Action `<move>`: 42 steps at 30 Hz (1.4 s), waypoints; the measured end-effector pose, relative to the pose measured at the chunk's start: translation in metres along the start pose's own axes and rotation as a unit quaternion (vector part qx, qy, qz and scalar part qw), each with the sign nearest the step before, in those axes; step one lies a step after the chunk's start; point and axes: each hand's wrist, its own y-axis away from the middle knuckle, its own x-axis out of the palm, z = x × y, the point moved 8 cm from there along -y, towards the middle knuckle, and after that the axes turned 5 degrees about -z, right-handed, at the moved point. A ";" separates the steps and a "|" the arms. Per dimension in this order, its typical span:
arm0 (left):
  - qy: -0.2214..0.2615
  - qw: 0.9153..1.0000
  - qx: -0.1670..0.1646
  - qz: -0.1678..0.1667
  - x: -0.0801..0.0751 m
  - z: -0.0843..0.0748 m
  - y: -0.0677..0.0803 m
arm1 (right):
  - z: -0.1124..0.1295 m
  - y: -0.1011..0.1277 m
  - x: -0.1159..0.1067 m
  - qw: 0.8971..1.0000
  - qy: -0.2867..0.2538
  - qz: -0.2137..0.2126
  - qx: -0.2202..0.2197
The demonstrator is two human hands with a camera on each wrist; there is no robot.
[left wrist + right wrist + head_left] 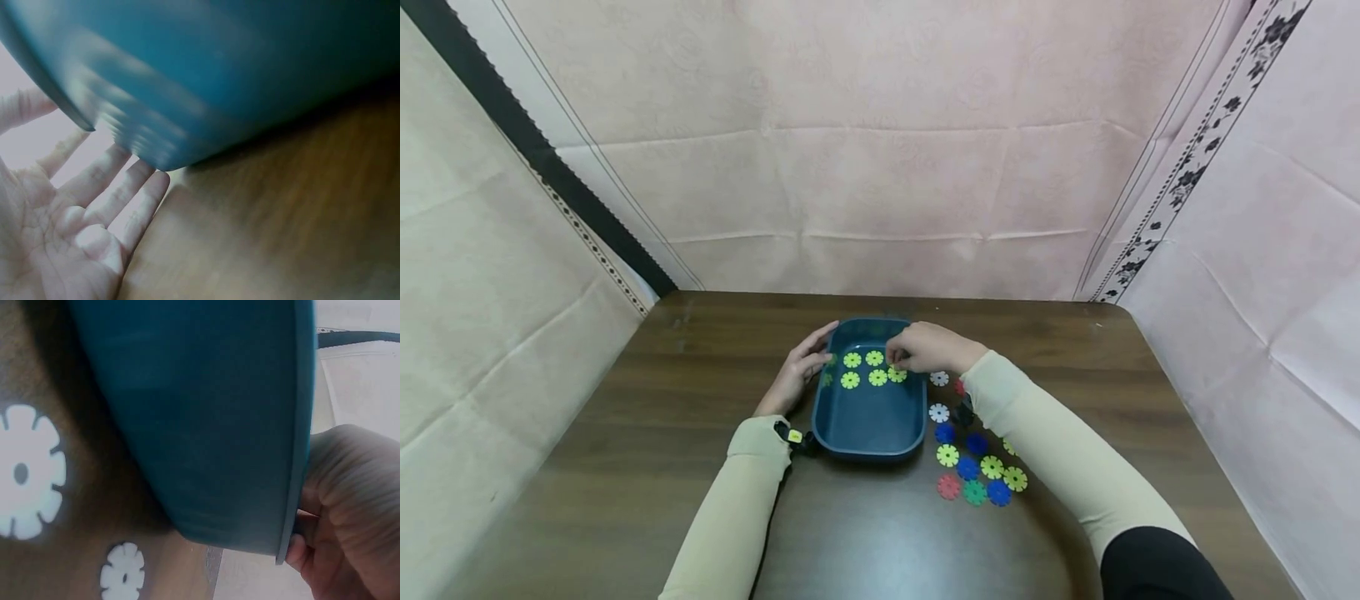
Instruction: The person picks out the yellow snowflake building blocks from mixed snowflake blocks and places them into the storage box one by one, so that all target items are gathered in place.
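Observation:
A dark teal tray (868, 421) stands on the wooden table (625, 467), with several yellow flower-shaped discs (852, 359) lying flat in its far half. My left hand (808, 363) rests with straight fingers against the tray's left outer wall; in the left wrist view the palm (75, 231) is spread beside the tray (219, 69). My right hand (901, 360) reaches over the far right rim with curled fingers that pinch the rightmost yellow disc (897, 376). The right wrist view shows those fingers (344, 512) behind the tray wall (200, 425), the disc hidden.
Loose discs lie on the table right of the tray: white ones (938, 412) near its wall, then blue (976, 442), yellow (947, 455), red (948, 486) and green (974, 492) nearer me. Two white discs (28, 472) show in the right wrist view. Pink cloth walls enclose the table.

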 end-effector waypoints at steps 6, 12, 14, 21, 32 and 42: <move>0.001 1.000 -0.006 -0.007 -0.001 -0.003 0.001 | -0.006 0.014 -0.020 0.995 -0.040 -0.087 0.002; 0.005 1.000 -0.009 -0.002 -0.001 0.001 0.001 | -0.025 0.064 -0.035 0.967 -0.153 -0.200 0.043; 0.003 1.000 -0.009 -0.002 0.000 0.001 0.000 | -0.034 0.088 -0.031 0.953 -0.194 -0.221 0.070; -0.002 1.000 -0.004 -0.006 0.002 -0.002 -0.002 | -0.064 0.170 -0.012 0.898 -0.291 -0.301 0.137; -0.022 1.000 0.003 -0.011 -0.001 -0.002 -0.003 | -0.076 0.257 0.029 0.866 -0.266 -0.363 0.218; -0.023 1.000 -0.011 -0.012 -0.003 -0.001 0.002 | -0.053 0.256 0.040 0.934 -0.135 -0.307 0.120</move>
